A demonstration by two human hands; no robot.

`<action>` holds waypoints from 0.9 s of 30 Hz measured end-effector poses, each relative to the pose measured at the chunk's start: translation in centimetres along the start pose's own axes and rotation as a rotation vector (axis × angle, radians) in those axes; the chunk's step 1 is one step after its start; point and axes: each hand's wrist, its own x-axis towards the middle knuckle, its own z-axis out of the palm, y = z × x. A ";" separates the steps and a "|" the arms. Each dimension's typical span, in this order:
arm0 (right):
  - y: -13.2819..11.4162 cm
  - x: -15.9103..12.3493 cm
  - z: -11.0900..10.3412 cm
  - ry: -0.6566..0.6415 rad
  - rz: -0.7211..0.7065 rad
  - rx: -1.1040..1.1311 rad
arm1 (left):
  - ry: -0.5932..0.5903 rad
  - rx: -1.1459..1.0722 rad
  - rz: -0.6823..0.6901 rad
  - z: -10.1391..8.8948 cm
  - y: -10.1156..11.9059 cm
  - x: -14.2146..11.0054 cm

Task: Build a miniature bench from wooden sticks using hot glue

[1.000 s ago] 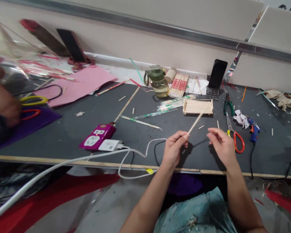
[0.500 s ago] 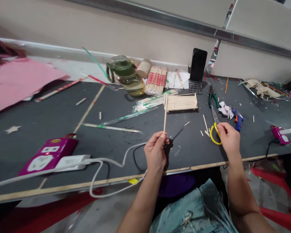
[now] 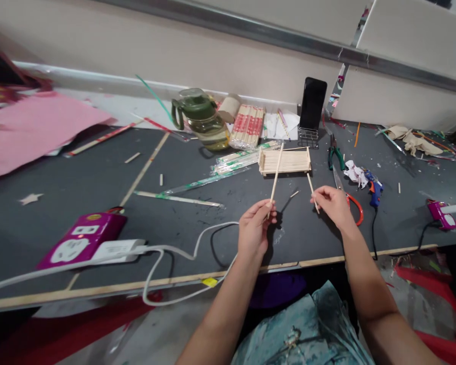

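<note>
My left hand (image 3: pixel 255 228) pinches a long wooden chopstick (image 3: pixel 276 177) near its lower end, and its tip points up in front of the small wooden stick frame (image 3: pixel 287 161). Between the fingertips of my right hand (image 3: pixel 331 204) is a shorter wooden stick (image 3: pixel 312 191), slanting up to the left. The stick frame stands on the dark table, with a flat row of sticks and raised ends. Scissors (image 3: pixel 354 205) lie partly hidden behind my right hand, one red handle loop showing. A short stick piece (image 3: pixel 294 194) rests between my hands.
Green-handled pliers (image 3: pixel 336 154), a blue glue gun (image 3: pixel 374 190) and crumpled paper (image 3: pixel 355 173) lie to the right. Behind are a phone (image 3: pixel 312 104) on a wire stand, bundled chopsticks (image 3: pixel 248 125) and a jug (image 3: pixel 201 121). A white cable (image 3: pixel 192 258) runs from the purple power socket (image 3: pixel 85 235).
My right hand has left the scissors, moved left and taken up the shorter stick. My left hand has shifted slightly right, its chopstick tilting to the right.
</note>
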 end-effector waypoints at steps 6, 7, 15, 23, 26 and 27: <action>-1.2 -2.0 1.2 -0.088 0.157 0.745 | -0.096 0.475 0.379 0.1 -0.4 0.2; -1.1 -2.2 1.3 -0.086 0.171 0.768 | -0.106 0.588 0.477 -0.3 -0.4 0.2; 0.3 -3.3 1.9 -0.070 0.127 0.596 | -0.120 0.947 0.634 -2.2 -0.4 1.1; -0.6 -4.2 3.6 -0.054 0.069 0.442 | -0.161 0.296 0.043 0.0 -0.6 0.1; -1.0 -4.3 4.6 -0.084 0.119 0.542 | -0.184 0.029 -0.191 1.0 -0.7 -0.6; -1.1 -4.3 4.9 -0.085 0.129 0.587 | -0.192 -0.028 -0.242 1.3 -0.6 -0.8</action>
